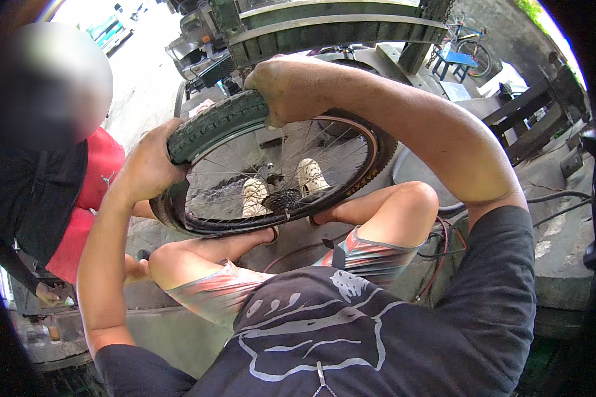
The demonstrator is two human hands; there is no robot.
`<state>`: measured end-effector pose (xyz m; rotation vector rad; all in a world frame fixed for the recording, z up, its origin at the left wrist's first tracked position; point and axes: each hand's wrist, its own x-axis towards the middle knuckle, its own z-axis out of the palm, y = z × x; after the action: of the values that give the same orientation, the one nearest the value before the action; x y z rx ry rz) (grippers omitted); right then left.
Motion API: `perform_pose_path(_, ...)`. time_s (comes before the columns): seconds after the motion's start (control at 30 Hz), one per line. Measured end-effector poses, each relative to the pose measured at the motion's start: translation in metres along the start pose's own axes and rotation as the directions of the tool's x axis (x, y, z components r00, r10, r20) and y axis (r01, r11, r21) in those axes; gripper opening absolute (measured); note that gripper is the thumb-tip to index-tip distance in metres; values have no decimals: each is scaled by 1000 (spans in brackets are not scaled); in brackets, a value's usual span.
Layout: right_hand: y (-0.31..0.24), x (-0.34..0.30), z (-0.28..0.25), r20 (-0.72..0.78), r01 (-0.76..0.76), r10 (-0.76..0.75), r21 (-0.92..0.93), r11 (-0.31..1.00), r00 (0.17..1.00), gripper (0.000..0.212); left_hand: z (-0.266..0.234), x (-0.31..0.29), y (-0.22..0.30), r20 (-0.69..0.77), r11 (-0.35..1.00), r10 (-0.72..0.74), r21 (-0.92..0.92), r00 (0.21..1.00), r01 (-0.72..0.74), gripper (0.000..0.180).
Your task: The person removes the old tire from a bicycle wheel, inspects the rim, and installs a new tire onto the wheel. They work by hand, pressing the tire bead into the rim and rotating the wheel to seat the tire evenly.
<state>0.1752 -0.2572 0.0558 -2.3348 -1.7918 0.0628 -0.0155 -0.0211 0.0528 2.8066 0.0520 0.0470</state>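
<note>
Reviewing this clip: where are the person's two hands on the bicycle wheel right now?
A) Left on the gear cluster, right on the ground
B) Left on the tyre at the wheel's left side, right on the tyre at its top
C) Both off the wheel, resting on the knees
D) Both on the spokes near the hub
B: the left hand grips the knobby tyre at the wheel's left edge, while the right hand presses on it at the top.

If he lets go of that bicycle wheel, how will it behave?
The bicycle wheel would probably roll or flop flat, being round. The knobby tyre looks floppy where it hangs off the rim. The left hand and right hand grip it firmly.
</note>
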Motion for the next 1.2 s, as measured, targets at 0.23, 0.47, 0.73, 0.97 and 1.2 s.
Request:
perform_pose_path(0.23,-33,21,-4,54,133,-126,-162,978,991,49,1,-9,-1,-42,995,78,-55,996,-80,66)
perform_pose_path(0.47,-34,20,-2,44,143,-140,-80,987,989,52,26,-45,-20,-167,990,-36,-140,985,13,77)
perform_pose_path(0.73,-23,9,-49,-23,99,-97,89,991,995,43,-42,-33,12,-156,986,58,-143,986,-81,84)
perform_pose_path(0.97,-33,13,-24,88,45,-49,47,998,995,44,-20,-18,15,-110,998,50,34,993,-47,66)
perform_pose_path(1.2,-25,-2,-14,60,56,-60,77,995,996,47,-9,-17,15,-62,997,74,-28,995,-76,71)
